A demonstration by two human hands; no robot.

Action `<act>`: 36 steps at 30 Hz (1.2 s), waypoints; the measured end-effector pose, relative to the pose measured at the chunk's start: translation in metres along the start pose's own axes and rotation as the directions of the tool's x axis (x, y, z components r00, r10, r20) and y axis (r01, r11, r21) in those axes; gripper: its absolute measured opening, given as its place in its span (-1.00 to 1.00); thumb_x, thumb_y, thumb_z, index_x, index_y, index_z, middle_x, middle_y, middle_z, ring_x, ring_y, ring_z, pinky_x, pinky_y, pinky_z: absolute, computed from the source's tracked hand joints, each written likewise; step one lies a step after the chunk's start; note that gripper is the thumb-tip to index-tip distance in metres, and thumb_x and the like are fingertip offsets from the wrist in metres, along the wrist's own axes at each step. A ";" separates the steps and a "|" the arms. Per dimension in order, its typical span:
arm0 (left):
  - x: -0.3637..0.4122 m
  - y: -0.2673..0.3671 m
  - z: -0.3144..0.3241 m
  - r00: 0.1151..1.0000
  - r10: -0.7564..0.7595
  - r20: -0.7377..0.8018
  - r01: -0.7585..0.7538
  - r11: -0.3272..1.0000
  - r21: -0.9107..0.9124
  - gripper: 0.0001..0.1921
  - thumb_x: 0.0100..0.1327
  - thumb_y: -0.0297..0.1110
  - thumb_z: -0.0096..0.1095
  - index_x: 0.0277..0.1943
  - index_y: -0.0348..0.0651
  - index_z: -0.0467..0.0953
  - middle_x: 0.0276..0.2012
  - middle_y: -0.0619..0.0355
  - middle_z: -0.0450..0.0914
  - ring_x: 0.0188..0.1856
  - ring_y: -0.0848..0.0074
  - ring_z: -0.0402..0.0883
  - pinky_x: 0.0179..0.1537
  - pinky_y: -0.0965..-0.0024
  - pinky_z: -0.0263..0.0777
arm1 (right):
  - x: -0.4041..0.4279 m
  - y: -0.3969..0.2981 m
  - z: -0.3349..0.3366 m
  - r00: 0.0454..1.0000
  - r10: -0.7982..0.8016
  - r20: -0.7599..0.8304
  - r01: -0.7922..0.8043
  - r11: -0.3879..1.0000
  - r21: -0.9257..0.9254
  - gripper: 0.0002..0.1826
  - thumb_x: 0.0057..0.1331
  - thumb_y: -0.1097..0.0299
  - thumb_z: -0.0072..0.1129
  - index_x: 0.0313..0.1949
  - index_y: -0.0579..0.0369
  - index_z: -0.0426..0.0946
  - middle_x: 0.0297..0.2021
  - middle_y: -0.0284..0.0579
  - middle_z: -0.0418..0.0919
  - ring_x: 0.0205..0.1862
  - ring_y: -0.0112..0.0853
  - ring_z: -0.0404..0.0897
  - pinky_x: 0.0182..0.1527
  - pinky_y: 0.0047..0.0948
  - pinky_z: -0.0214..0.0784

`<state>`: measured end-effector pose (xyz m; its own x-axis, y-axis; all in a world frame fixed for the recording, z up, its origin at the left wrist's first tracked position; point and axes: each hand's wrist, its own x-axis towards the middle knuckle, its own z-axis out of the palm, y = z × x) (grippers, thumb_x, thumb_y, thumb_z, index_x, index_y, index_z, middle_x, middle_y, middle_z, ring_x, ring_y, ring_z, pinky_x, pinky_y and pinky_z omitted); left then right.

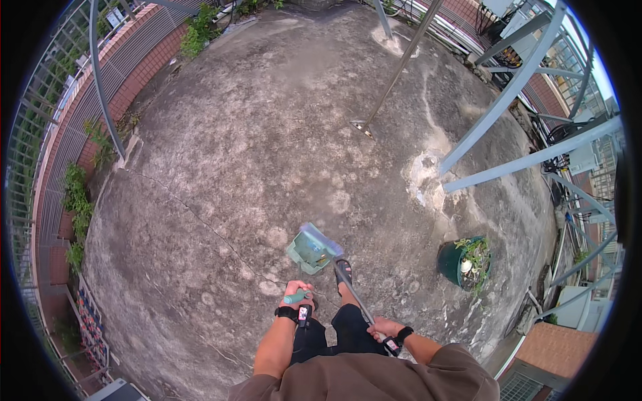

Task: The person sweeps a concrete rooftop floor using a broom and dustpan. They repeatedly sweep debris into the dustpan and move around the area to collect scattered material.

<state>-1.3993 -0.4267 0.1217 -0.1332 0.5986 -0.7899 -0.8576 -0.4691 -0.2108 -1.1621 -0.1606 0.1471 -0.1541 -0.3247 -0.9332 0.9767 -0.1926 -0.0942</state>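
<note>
My left hand (pixel 299 293) is closed around the green end of a dustpan's handle (pixel 296 296). Below it the light green dustpan (pixel 307 253) is held over the concrete, with some small debris inside. My right hand (pixel 385 328) grips the grey stick of a broom (pixel 351 289). The broom's bluish-purple head (pixel 322 239) is blurred and lies over the dustpan's far right edge, beside my sandalled foot. Both wrists wear black bands with small devices.
A green bucket (pixel 448 262) with plants and debris stands on the right. Grey metal struts (pixel 531 155) rise from the concrete at right. Ahead, a long metal pole (pixel 396 80) ends in a triangular head. A crack (pixel 200 218) crosses the floor; a brick parapet (pixel 135 80) runs along the left.
</note>
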 end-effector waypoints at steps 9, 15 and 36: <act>0.013 0.002 -0.026 0.986 0.115 -0.118 -0.117 0.993 -0.009 -0.94 0.01 -0.48 -0.03 -0.50 -0.26 0.34 -0.49 0.05 0.43 -0.64 0.50 0.33 -0.64 0.53 0.25 | -0.056 -0.056 -0.053 0.976 -0.182 -0.118 0.135 0.936 -0.325 -0.87 0.11 0.41 0.05 -0.44 0.11 0.29 -0.70 -0.30 0.33 -0.74 -0.56 0.31 -0.68 -0.51 0.17; -0.002 -0.023 -0.005 0.996 0.089 -0.024 -0.090 0.993 -0.074 -0.89 -0.03 -0.38 0.01 -0.46 -0.22 0.34 -0.68 0.26 0.31 -0.68 0.57 0.29 -0.69 0.53 0.17 | -0.022 -0.180 -0.103 0.854 -0.454 -0.254 0.230 0.767 -0.600 -0.84 -0.03 0.41 0.01 -0.44 0.23 0.35 -0.68 -0.16 0.40 -0.67 -0.42 0.41 -0.62 -0.40 0.22; 0.034 -0.012 -0.009 0.900 0.434 -0.048 -0.434 0.876 -0.209 -0.91 -0.09 -0.41 -0.01 -0.59 -0.22 0.33 -0.55 0.11 0.41 -0.63 0.43 0.35 -0.65 0.44 0.20 | -0.010 -0.156 -0.054 0.986 0.053 -0.160 -0.162 0.571 -0.805 -0.79 0.06 0.42 0.02 -0.44 0.38 0.46 -0.65 -0.04 0.48 -0.66 -0.35 0.46 -0.57 -0.36 0.33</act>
<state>-1.3889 -0.4061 0.0924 -0.4685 0.3040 -0.8295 -0.5899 -0.8066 0.0375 -1.3047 -0.0777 0.1525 -0.0760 -0.1817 -0.9804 0.7026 0.6879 -0.1820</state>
